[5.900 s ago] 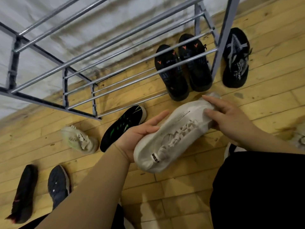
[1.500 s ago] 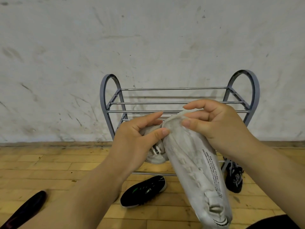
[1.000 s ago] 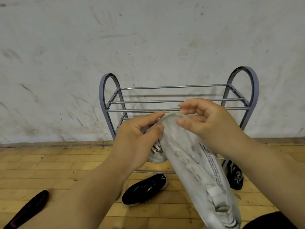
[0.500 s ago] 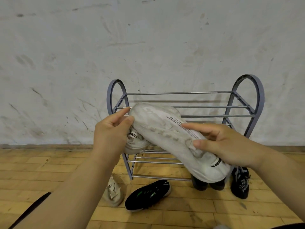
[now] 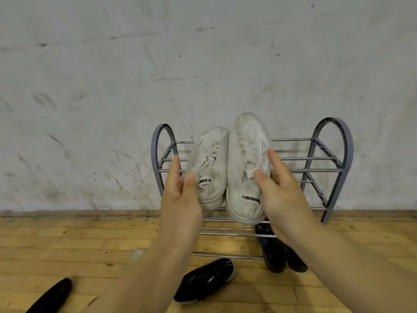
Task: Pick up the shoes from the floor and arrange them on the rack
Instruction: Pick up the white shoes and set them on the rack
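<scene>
Head view: the left white sneaker (image 5: pixel 209 163) and right white sneaker (image 5: pixel 246 168) are being held side by side, toes up, before the left half of the metal shoe rack's (image 5: pixel 343 154) top tier. The left hand (image 5: pixel 180 199) is grasping the first, the right hand (image 5: pixel 284 199) the second, thumbs pressing near the tongues. A black-and-green sneaker (image 5: pixel 205 280) is lying on the wooden floor (image 5: pixel 67 240) at the rack's front edge, dark shoes (image 5: pixel 273 251) beneath its bottom tier.

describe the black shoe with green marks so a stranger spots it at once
Start at the grey metal rack against the wall. On the wooden floor in front of it lies a lone black shoe. Unlike the dark pair under the rack, it has green marks and a white sole.
</scene>
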`<state>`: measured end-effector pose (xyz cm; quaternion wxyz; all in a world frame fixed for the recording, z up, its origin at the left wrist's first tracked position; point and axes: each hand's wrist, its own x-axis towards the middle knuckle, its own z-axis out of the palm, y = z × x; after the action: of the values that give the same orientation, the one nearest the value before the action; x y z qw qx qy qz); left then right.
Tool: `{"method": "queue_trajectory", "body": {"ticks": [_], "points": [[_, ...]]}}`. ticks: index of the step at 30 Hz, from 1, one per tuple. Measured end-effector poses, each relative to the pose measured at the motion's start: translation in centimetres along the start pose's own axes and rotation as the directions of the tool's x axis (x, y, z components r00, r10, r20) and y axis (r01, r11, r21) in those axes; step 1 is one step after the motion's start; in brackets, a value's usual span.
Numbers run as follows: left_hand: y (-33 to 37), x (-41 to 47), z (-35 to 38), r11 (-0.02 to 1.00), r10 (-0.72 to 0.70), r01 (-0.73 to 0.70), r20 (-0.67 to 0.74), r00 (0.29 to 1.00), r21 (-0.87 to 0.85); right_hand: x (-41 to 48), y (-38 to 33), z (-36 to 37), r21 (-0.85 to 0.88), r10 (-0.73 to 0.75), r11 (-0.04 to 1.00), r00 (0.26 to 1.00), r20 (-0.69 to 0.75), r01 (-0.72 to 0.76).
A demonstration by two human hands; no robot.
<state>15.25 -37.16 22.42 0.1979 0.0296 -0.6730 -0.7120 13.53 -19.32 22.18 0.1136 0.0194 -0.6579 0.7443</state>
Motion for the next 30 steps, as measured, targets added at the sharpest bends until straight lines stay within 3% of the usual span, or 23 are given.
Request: {"method": "queue_trajectory", "body": {"ticks": [5,10,15,21,24,30], "points": [[0.2,0.7,0.0,0.949,-0.181,0.229,0.219,0.959,-0.216,0.5,-0.5,-0.7,0.121,0.014,0.993,1.0,0.007,-0.015],[-0.1,1.1,-2.0,0.92,-0.21,0.357,0.568,0.796,-0.16,0.8,-0.5,-2.2,0.145,0.11,0.983,0.994,-0.002,-0.108],[-0.3,1.3,-2.7,0.929,-0.248,0.361,0.588,0.77,-0.08,0.5,0.0,-2.7,0.076,0.186,0.979,0.981,0.057,-0.19],[-0.4,1.2,-2.9,0.92,-0.245,0.369,0.538,0.806,-0.134,0.0,-1.5,-4.2,0.023,0.203,0.972,0.886,0.417,-0.233],[-0.2,1.0,-3.0,0.919,-0.236,0.366,0.542,0.807,-0.146,0.1,-2.1,-5.6,-0.035,0.224,0.97,0.836,0.501,-0.239],[-1.7,-1.0,-3.8,0.902,-0.352,0.432,0.603,0.716,0.012,-1.0,-2.2,-9.0,-0.182,0.363,0.931,0.748,0.555,-0.317]]}}
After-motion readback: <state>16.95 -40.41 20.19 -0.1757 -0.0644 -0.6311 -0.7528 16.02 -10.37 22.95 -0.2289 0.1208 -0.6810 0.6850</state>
